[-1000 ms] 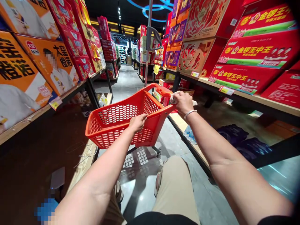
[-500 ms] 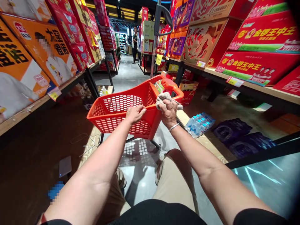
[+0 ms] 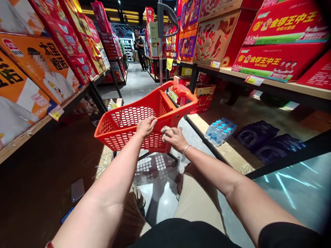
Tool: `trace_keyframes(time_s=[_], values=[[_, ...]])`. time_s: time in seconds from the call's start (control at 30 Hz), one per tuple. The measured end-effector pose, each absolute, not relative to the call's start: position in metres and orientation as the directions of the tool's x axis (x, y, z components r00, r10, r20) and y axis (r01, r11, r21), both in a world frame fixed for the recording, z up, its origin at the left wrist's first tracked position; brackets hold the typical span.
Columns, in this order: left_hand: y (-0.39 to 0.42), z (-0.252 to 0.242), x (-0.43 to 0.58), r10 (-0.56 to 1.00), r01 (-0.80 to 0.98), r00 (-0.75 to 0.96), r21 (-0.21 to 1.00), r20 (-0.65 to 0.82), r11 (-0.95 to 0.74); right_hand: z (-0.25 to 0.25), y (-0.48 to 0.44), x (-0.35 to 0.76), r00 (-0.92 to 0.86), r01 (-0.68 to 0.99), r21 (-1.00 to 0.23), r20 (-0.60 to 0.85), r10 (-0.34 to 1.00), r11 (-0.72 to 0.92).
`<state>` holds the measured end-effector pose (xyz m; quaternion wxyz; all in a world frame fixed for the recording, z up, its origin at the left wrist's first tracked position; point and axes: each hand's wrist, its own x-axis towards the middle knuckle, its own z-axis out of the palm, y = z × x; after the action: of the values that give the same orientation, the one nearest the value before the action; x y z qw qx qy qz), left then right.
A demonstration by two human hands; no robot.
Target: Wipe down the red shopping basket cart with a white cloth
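Observation:
A red plastic shopping cart (image 3: 124,132) with a perforated basket stands sideways in front of me. My left hand (image 3: 146,126) is closed over the basket's near rim, thumb and fingers together on it. In my right hand (image 3: 177,138) is a crumpled, light greyish cloth (image 3: 165,131), bunched under the fingers. That hand presses the cloth to the outer side wall of the basket, right of my left hand and below the rim. The cart's handle (image 3: 192,100) rises at the right, with no hand on it.
Shelves of stacked cartons line both sides, with orange boxes (image 3: 51,72) left and red boxes (image 3: 271,62) right. Shrink-wrapped water bottles (image 3: 220,132) lie on the low right shelf. A person (image 3: 139,48) stands down the aisle. A grey pole (image 3: 160,62) rises behind the cart.
My right hand has moved with the cloth from near the handle down and left to the basket's side. My left hand stays on the rim. The person in the aisle appears nearer.

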<state>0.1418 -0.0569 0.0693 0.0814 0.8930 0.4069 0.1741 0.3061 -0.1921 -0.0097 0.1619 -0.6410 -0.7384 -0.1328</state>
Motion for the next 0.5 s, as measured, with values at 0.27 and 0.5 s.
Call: trace_keyframes(time_s=[0.27, 0.5], values=[[-0.055, 0.065, 0.139, 0.758, 0.71, 0.605, 0.266, 0.245, -0.652, -0.037, -0.19, 0.295, 0.085, 0.988, -0.156, 0.432, 0.898, -0.019], [-0.051, 0.065, 0.14, 0.766, 0.717, 0.593, 0.271, 0.246, -0.642, -0.098, -0.188, 0.253, 0.271, 0.94, -0.295, 0.345, 0.899, -0.17]])
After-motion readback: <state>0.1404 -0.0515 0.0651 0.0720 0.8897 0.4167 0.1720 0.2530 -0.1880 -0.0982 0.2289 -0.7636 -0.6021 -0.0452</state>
